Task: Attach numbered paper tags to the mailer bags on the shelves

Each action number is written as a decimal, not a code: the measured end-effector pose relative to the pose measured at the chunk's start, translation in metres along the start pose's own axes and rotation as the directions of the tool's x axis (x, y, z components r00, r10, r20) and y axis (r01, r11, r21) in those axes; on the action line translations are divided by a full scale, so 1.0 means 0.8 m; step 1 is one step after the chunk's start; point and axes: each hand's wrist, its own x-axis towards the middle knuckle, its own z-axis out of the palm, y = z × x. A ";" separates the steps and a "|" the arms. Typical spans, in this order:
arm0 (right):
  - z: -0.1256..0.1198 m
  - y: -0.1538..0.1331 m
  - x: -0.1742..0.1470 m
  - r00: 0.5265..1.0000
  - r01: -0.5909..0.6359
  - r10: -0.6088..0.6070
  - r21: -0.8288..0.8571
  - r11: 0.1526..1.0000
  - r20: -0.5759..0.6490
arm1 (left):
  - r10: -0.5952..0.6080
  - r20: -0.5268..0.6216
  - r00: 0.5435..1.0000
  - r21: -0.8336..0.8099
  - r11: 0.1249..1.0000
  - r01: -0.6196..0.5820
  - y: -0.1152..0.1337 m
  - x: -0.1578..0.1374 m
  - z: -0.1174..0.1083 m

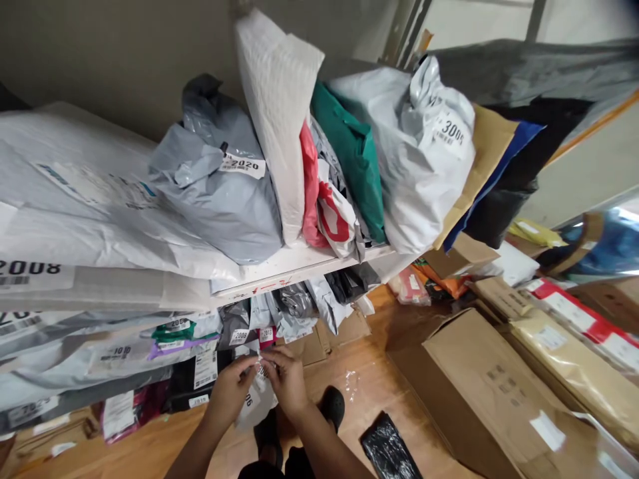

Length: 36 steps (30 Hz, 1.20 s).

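Below the white shelf (299, 266), over the wooden floor (369, 379), my left hand (230, 389) and right hand (285, 379) meet, fingertips of both pinched shut on the top edge of a small white poly mailer (255, 399) that hangs between them. Just behind it stand numbered parcels, one tagged 2013 (266, 334). A black wrapped packet (388, 449) lies near my shoes (332, 406), and a large cardboard box (479, 392) sits to the right.
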 end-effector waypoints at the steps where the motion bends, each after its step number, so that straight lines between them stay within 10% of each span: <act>1: -0.002 -0.001 0.002 1.000 0.018 -0.017 -0.027 0.999 0.024 | 0.027 0.010 1.000 0.022 0.999 -0.027 0.001 -0.001 -0.002; 6: 0.015 0.022 0.013 0.995 -0.043 0.039 0.046 0.998 0.087 | 0.064 0.032 0.997 0.196 0.978 -0.069 -0.001 -0.004 -0.015; 13: 0.067 0.063 0.052 0.868 -0.321 0.381 0.225 0.920 -0.318 | -0.091 -0.178 0.980 0.059 0.993 0.103 -0.033 -0.013 -0.023; 18: 0.061 0.047 0.083 0.835 -0.040 0.004 -0.053 0.998 -0.550 | -0.122 -0.264 0.957 -0.082 0.991 0.103 -0.061 -0.032 -0.030; 23: 0.052 0.059 0.101 0.848 0.259 -0.411 -0.414 0.873 -0.335 | -0.196 -0.174 0.965 -0.026 0.980 0.195 -0.077 -0.043 -0.035; 36: 0.097 0.096 0.070 0.970 0.152 -0.226 -0.498 0.854 -0.092 | -0.261 -0.192 0.946 -0.060 0.965 0.254 -0.081 -0.051 -0.018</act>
